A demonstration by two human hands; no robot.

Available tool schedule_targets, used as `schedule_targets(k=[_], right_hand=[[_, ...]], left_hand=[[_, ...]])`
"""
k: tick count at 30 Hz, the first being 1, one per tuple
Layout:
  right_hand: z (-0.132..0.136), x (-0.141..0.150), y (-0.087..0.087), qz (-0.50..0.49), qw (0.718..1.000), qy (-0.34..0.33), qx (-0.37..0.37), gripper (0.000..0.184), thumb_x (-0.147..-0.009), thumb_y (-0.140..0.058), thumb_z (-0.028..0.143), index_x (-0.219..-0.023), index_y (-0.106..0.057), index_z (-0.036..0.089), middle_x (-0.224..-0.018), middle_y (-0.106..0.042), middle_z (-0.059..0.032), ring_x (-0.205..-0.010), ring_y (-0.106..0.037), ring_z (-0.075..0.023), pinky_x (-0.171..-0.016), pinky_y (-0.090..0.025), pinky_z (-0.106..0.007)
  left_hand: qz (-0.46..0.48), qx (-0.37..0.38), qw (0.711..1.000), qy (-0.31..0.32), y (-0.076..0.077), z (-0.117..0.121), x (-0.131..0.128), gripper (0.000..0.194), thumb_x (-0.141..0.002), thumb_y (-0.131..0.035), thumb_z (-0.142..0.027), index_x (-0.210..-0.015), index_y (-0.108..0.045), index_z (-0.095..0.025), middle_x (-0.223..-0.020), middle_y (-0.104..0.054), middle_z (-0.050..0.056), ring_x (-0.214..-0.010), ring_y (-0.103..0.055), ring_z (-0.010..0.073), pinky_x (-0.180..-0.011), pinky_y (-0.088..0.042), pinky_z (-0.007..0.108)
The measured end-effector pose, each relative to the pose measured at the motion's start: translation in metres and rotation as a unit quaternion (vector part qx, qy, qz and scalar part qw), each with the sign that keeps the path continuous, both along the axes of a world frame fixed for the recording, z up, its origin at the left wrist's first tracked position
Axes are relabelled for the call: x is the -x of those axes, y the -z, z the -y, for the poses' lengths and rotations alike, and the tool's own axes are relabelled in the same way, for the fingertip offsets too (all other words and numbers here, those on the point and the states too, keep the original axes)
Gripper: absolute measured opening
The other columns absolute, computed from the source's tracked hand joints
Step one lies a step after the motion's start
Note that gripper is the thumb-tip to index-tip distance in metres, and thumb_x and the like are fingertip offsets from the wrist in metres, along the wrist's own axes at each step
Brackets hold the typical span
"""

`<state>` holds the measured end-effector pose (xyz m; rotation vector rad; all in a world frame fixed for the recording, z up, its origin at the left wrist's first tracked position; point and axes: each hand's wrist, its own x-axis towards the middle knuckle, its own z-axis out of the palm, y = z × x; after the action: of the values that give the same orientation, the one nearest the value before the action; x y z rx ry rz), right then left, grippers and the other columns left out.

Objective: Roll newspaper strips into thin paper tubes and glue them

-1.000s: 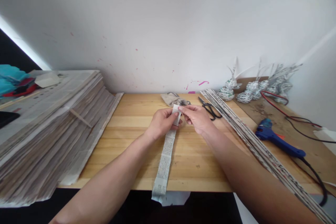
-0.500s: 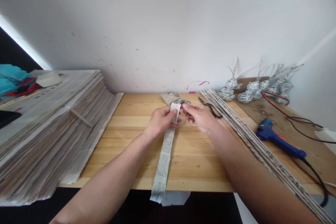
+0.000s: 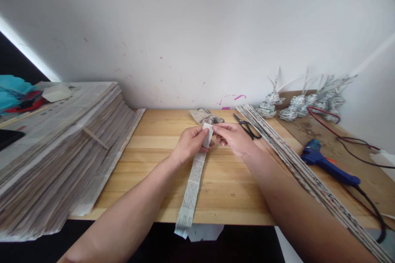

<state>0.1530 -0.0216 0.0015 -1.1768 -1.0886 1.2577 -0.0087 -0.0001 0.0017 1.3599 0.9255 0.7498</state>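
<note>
A long strip of newspaper (image 3: 193, 181) runs from between my hands down over the table's front edge. My left hand (image 3: 191, 141) is closed on its upper part, thumb on top and fingers beneath. At the strip's top right corner, my right hand (image 3: 230, 136) pinches the paper edge between thumb and fingertips. Just behind my hands lies a crumpled greyish cloth (image 3: 202, 116). A pair of black-handled scissors (image 3: 248, 126) rests on the table beyond my right hand.
A tall stack of newspapers (image 3: 77, 152) fills the left side. On the right lie a bundle of rolled paper sticks (image 3: 286, 154) and a blue glue gun (image 3: 327, 164) with its cord. Woven paper figures (image 3: 268, 104) stand at the back right, near a red-and-black cable (image 3: 324, 119).
The strip's top end has narrowed slightly and sits a little lower. My right fingertips have shifted slightly left onto its edge; my left hand has hardly moved.
</note>
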Motion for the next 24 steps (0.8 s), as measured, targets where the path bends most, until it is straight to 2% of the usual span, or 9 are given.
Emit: schedule_targets(k=[7, 13, 21, 24], right_hand=[[-0.0015, 0.0036, 0.0025, -0.013, 0.999, 0.048, 0.023, 0.037, -0.057, -0.083, 0.044, -0.075, -0.073, 0.013, -0.055, -0.055, 0.0008, -0.046, -0.041, -0.0068, -0.037, -0.024, -0.021], [-0.0014, 0.0056, 0.0020, -0.027, 0.998, 0.059, 0.025, 0.039, -0.051, -0.086, 0.045, -0.070, -0.070, 0.013, -0.049, -0.052, 0.0032, -0.043, -0.038, -0.0062, -0.036, -0.022, -0.021], [-0.0023, 0.0079, 0.0069, 0.003, 0.997, 0.083, 0.008, 0.040, -0.054, -0.085, 0.049, -0.063, -0.063, 0.017, -0.048, -0.048, 0.0050, -0.041, -0.035, -0.0067, -0.037, -0.020, -0.024], [-0.0020, 0.0063, 0.0061, 0.013, 0.996, 0.086, -0.010, 0.041, -0.059, -0.082, 0.053, -0.060, -0.060, 0.018, -0.047, -0.045, 0.0055, -0.041, -0.034, -0.0069, -0.038, -0.020, -0.024]], left_hand=[[-0.004, -0.042, 0.999, 0.002, 0.0045, 0.0011, -0.0007, 0.037, -0.087, -0.056, -0.051, -0.093, -0.067, -0.016, -0.074, -0.070, 0.007, -0.070, -0.069, 0.0182, -0.058, -0.056, 0.026], [-0.006, -0.040, 0.999, -0.005, 0.0020, 0.0029, -0.0023, 0.035, -0.085, -0.059, -0.050, -0.089, -0.067, -0.017, -0.073, -0.070, 0.006, -0.069, -0.069, 0.0182, -0.058, -0.056, 0.026], [-0.011, -0.050, 0.999, -0.009, 0.0051, 0.0030, -0.0030, 0.032, -0.086, -0.059, -0.048, -0.087, -0.066, -0.017, -0.070, -0.071, 0.006, -0.066, -0.069, 0.0177, -0.058, -0.056, 0.026], [-0.004, -0.045, 0.999, -0.016, 0.0034, 0.0036, -0.0030, 0.031, -0.085, -0.060, -0.046, -0.089, -0.067, -0.016, -0.069, -0.070, 0.006, -0.064, -0.068, 0.0169, -0.058, -0.056, 0.026]])
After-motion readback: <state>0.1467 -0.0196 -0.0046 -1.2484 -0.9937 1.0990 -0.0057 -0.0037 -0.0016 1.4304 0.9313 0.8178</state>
